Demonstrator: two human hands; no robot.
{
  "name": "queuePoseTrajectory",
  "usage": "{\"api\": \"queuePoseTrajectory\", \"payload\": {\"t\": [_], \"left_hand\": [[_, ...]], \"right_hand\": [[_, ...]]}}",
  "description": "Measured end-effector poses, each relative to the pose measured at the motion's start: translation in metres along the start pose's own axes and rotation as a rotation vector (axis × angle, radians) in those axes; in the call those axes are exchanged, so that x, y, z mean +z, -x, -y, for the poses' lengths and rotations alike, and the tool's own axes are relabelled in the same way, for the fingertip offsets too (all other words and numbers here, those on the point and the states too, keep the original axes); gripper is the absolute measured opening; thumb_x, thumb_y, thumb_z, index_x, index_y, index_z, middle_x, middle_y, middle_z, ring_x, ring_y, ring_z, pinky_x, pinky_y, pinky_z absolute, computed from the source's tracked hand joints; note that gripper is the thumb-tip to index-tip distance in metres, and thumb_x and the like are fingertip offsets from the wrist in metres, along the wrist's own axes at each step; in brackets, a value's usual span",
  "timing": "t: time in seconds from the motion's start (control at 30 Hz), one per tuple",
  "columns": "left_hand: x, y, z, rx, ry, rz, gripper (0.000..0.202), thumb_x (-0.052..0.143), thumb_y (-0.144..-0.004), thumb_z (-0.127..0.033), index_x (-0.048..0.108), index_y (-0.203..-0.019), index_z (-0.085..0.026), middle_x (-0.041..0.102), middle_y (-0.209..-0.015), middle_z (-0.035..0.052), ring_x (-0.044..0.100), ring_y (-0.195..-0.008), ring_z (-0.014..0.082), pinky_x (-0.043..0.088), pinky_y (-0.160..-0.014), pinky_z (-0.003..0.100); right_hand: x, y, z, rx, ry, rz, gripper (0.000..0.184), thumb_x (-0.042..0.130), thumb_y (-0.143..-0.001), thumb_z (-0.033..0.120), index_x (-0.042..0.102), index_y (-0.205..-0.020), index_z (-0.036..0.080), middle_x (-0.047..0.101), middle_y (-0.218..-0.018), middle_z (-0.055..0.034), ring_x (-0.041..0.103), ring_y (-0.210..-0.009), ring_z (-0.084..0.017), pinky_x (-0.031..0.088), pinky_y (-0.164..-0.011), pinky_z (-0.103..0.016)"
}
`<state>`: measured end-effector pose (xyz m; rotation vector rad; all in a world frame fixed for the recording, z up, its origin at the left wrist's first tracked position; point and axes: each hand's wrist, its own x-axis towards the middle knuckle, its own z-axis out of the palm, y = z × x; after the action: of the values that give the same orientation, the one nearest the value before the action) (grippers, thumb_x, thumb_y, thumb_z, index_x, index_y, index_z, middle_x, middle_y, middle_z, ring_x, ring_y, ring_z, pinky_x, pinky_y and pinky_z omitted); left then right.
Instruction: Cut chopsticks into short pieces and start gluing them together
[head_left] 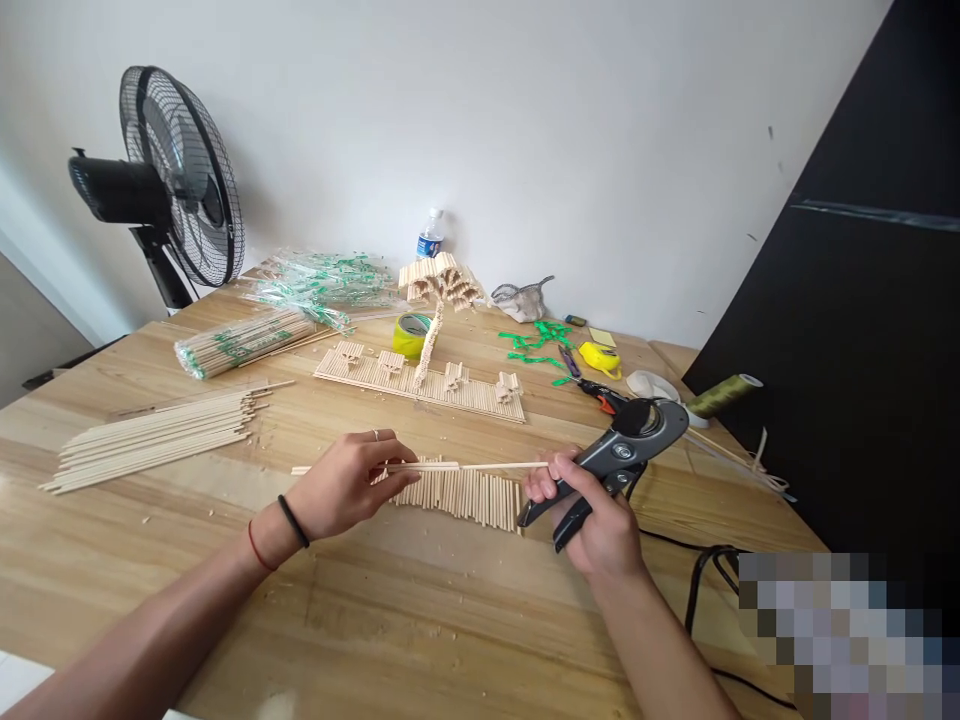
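Note:
My left hand (pixel 346 484) pinches a long thin wooden stick (pixel 495 466) and holds it level above a row of short cut stick pieces (pixel 461 494) on the wooden table (pixel 360 610). My right hand (pixel 592 515) is closed round the handles of a black cutter (pixel 622 455), whose head rises up and to the right. The stick's right end meets the fingers of my right hand by the cutter. Black and red bands circle my left wrist.
A pile of long sticks (pixel 154 436) lies at left, with a wrapped bundle (pixel 244 343) behind. A stick model with a tree (pixel 431 345) stands at the middle back. Tape (pixel 410 334), water bottle (pixel 430 235), fan (pixel 169 185), thread spool (pixel 724 394), black cable (pixel 709 565).

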<state>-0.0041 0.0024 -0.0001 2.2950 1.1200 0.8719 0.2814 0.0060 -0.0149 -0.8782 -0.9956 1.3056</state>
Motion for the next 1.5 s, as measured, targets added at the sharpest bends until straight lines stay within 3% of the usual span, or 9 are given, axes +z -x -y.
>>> {"api": "queuePoseTrajectory", "payload": {"t": [0.2, 0.3, 0.4, 0.5, 0.63, 0.77, 0.87, 1.17, 1.5], "left_hand": [[0.001, -0.001, -0.001, 0.031, -0.021, -0.003, 0.029, 0.051, -0.105, -0.031, 0.071, -0.088, -0.017, 0.065, -0.076, 0.0031, 0.057, -0.067, 0.0142, 0.044, -0.065, 0.026], [0.001, -0.002, -0.001, 0.018, -0.007, -0.006, 0.029, 0.052, -0.104, -0.031, 0.069, -0.085, -0.017, 0.063, -0.074, 0.0016, 0.054, -0.063, 0.0130, 0.042, -0.062, 0.025], [0.001, -0.002, -0.002, -0.024, -0.014, -0.082, 0.027, 0.052, -0.103, -0.031, 0.065, -0.082, -0.018, 0.059, -0.069, -0.0009, 0.050, -0.060, 0.0122, 0.040, -0.059, 0.024], [0.001, 0.000, -0.006, -0.085, 0.030, -0.203, 0.025, 0.051, -0.103, -0.032, 0.059, -0.082, -0.019, 0.050, -0.063, -0.0048, 0.043, -0.055, 0.0111, 0.036, -0.054, 0.023], [0.004, 0.003, -0.017, -0.043, 0.056, -0.304, 0.021, 0.046, -0.104, -0.028, 0.052, -0.086, -0.021, 0.046, -0.063, -0.0065, 0.040, -0.052, 0.0104, 0.033, -0.051, 0.022], [0.014, 0.007, -0.027, 0.045, 0.028, -0.212, 0.016, 0.044, -0.104, -0.023, 0.052, -0.091, -0.021, 0.053, -0.068, -0.0045, 0.045, -0.054, 0.0112, 0.035, -0.053, 0.023], [0.022, 0.010, -0.031, 0.091, 0.001, -0.124, 0.013, 0.043, -0.104, -0.022, 0.054, -0.097, -0.022, 0.058, -0.072, -0.0021, 0.050, -0.055, 0.0127, 0.038, -0.055, 0.025], [0.028, 0.013, -0.033, 0.220, -0.067, -0.152, 0.016, 0.044, -0.103, -0.014, 0.056, -0.109, -0.022, 0.062, -0.083, 0.0008, 0.058, -0.066, 0.0145, 0.044, -0.060, 0.025], [0.028, 0.013, -0.034, 0.224, -0.039, -0.150, 0.019, 0.044, -0.102, -0.011, 0.056, -0.114, -0.021, 0.062, -0.082, -0.0002, 0.056, -0.067, 0.0144, 0.046, -0.064, 0.023]], "right_hand": [[0.006, 0.003, 0.003, -0.011, -0.041, 0.012, 0.031, 0.083, -0.075, 0.040, 0.057, -0.066, 0.024, 0.051, -0.060, 0.0035, 0.050, -0.057, -0.015, 0.047, -0.060, -0.032], [0.004, 0.001, 0.002, -0.076, 0.035, -0.028, 0.023, 0.078, -0.081, 0.043, 0.064, -0.085, 0.026, 0.057, -0.066, 0.0022, 0.058, -0.064, -0.018, 0.051, -0.066, -0.036], [-0.006, -0.004, -0.002, -0.282, 0.330, -0.216, 0.028, 0.069, -0.091, 0.044, 0.064, -0.111, 0.025, 0.067, -0.082, -0.0020, 0.066, -0.082, -0.023, 0.052, -0.084, -0.041], [-0.016, -0.008, -0.007, -0.429, 0.714, -0.365, 0.025, 0.064, -0.094, 0.043, 0.065, -0.108, 0.022, 0.071, -0.100, -0.0082, 0.067, -0.094, -0.026, 0.049, -0.091, -0.041], [-0.010, -0.004, -0.008, -0.568, 1.007, -0.183, 0.013, 0.061, -0.093, 0.028, 0.065, -0.104, 0.023, 0.070, -0.102, -0.0088, 0.066, -0.095, -0.028, 0.050, -0.088, -0.039], [0.009, 0.007, -0.009, -0.688, 1.062, 0.097, 0.030, 0.058, -0.085, 0.011, 0.060, -0.111, 0.025, 0.067, -0.106, -0.0090, 0.063, -0.102, -0.030, 0.051, -0.090, -0.043], [0.019, 0.014, -0.011, -0.692, 1.054, 0.193, 0.044, 0.057, -0.079, 0.006, 0.057, -0.119, 0.025, 0.064, -0.110, -0.0095, 0.060, -0.105, -0.030, 0.051, -0.090, -0.044], [0.025, 0.018, -0.009, -0.763, 1.089, 0.175, 0.049, 0.056, -0.079, 0.001, 0.053, -0.122, 0.024, 0.060, -0.110, -0.0100, 0.056, -0.103, -0.029, 0.050, -0.089, -0.048], [0.026, 0.020, -0.013, -0.791, 1.135, 0.109, 0.038, 0.057, -0.079, 0.001, 0.057, -0.111, 0.020, 0.061, -0.102, -0.0092, 0.058, -0.097, -0.028, 0.049, -0.085, -0.041]]}}
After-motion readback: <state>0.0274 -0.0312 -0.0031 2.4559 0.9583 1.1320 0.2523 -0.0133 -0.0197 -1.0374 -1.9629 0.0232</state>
